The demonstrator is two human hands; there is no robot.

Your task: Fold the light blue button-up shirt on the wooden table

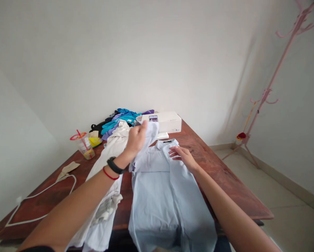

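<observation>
A light blue shirt (pixel 159 196) lies spread along the wooden table (pixel 225 175), collar toward the far end and hem hanging over the near edge. My left hand (pixel 136 138) is closed on the shirt's left sleeve, lifting it above the collar area. A black band and a red cord ring that wrist. My right hand (pixel 181 155) rests flat on the shirt just right of the collar, fingers stretched out.
A white garment (pixel 109 164) lies left of the shirt. A pile of blue and purple clothes (pixel 120 119), a white box (pixel 164 120), a plastic cup with a red straw (pixel 84 145) and a white cable (pixel 41 192) sit on the table. A pink coat stand (pixel 267 94) is at right.
</observation>
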